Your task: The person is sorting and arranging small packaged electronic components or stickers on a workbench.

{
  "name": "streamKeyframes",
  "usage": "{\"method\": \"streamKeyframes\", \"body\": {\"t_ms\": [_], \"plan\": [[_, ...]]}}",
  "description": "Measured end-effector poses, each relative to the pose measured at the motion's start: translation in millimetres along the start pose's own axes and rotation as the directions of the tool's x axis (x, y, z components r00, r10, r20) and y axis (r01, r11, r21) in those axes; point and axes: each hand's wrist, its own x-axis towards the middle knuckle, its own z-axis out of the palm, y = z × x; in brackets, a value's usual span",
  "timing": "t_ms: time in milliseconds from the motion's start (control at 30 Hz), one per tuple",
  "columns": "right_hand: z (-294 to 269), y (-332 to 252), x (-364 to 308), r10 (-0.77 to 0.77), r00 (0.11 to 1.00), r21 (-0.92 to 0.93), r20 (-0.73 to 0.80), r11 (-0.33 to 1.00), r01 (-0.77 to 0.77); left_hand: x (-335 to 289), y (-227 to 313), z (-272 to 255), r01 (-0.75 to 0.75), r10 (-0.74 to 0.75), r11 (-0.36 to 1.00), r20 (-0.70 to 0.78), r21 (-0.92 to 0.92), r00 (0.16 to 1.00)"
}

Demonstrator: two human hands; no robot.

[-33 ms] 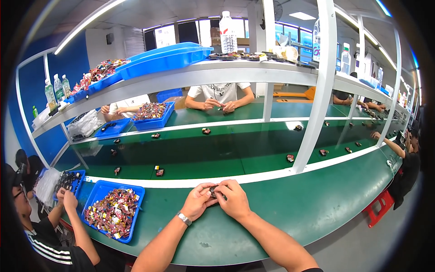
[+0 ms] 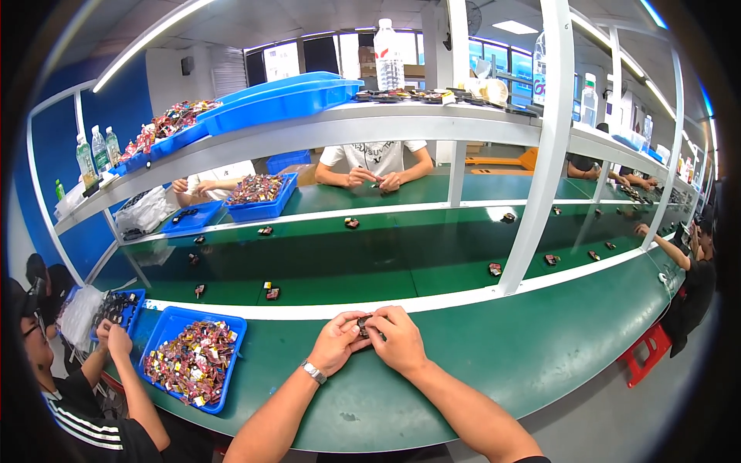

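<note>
Over the green bench, my left hand [image 2: 337,344] and my right hand [image 2: 397,337] meet, fingers bent in toward each other. Between them is a small dark part [image 2: 363,327], mostly covered by the fingers, so its exact kind does not show. The left fingers cradle it from the side; the right thumb and fingertips pinch at its near edge. On my left wrist is a metal-banded watch [image 2: 314,373]. Left of my hands, a blue tray [image 2: 241,339] holds a heap of small red, yellow and white pieces [image 2: 193,363].
A white rail [image 2: 347,312] divides my bench from a green conveyor with scattered small assemblies [image 2: 272,292]. A white post [image 2: 532,185] rises right of my hands, supporting a shelf [image 2: 309,127]. A co-worker's hands [image 2: 114,338] are at the left, beside another blue tray [image 2: 131,312].
</note>
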Motion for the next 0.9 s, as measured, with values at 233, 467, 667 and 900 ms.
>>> {"method": "streamKeyframes", "body": {"t_ms": [233, 467, 667, 900], "plan": [[0, -7, 0, -0.027, 0.999, -0.042, 0.022, 0.999, 0.028, 0, -1, -7, 0.025, -0.025, 1.0, -0.005, -0.008, 1.0], [4, -3, -2, -0.042, 0.999, -0.118, -0.01, 0.992, 0.04, 0, -1, -4, 0.043, -0.043, 0.999, -0.013, 0.006, 0.999], [8, -2, -4, -0.064, 0.998, -0.152, -0.029, 0.987, 0.059, 0, -2, -4, 0.032, -0.032, 0.999, -0.007, 0.017, 0.999], [9, -5, -4, -0.122, 0.992, -0.235, -0.028, 0.966, 0.112, 0, -3, -4, 0.033, -0.033, 0.999, -0.002, 0.042, 0.999]]}}
